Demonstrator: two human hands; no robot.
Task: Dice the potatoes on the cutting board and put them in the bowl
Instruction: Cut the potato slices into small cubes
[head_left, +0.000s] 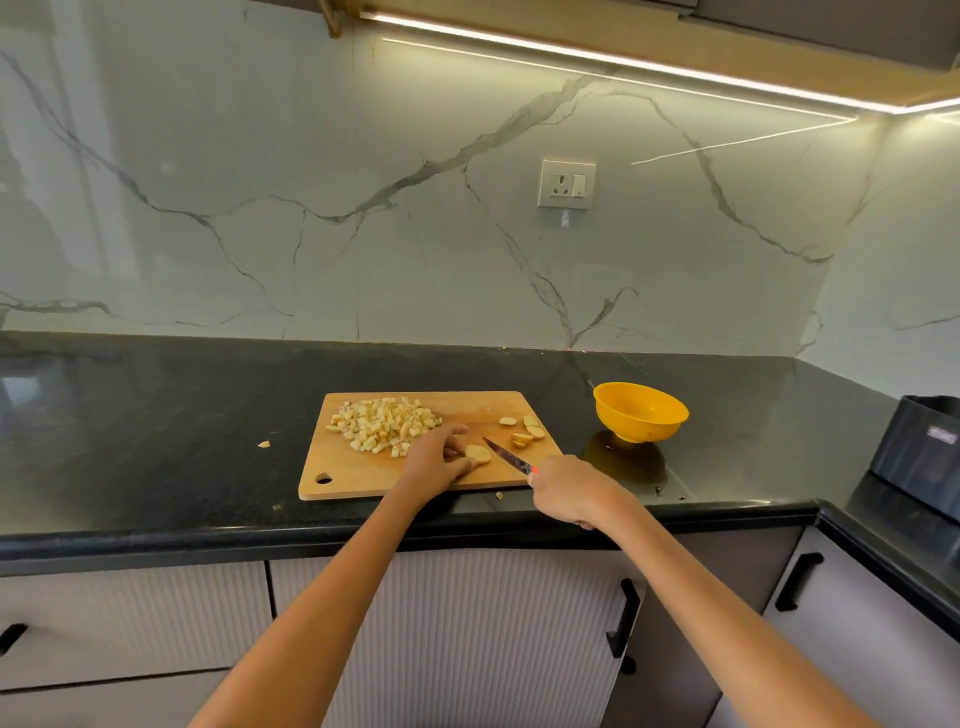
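Most potato diced (385, 425) on board (363, 475), slices (525, 431) left, bowl (640, 415) empty; left hand (435, 457) pinches slice (478, 453), right hand (569, 489) grips knife (506, 456).

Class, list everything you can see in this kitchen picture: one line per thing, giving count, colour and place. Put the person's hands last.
Cutting board: one, light wood, on the counter.
Diced potato: one heap, pale yellow, board's far left part.
Potato slices: several, pale yellow, board's far right part.
Potato piece: one, pale yellow, under the left fingers.
Knife: one, dark blade, over the board.
Bowl: one, yellow, right of the board.
Scrap: one, pale, left of the board.
Counter: one, black.
Socket: one, white, on the marble wall.
Left hand: holds the potato piece.
Right hand: grips the knife.
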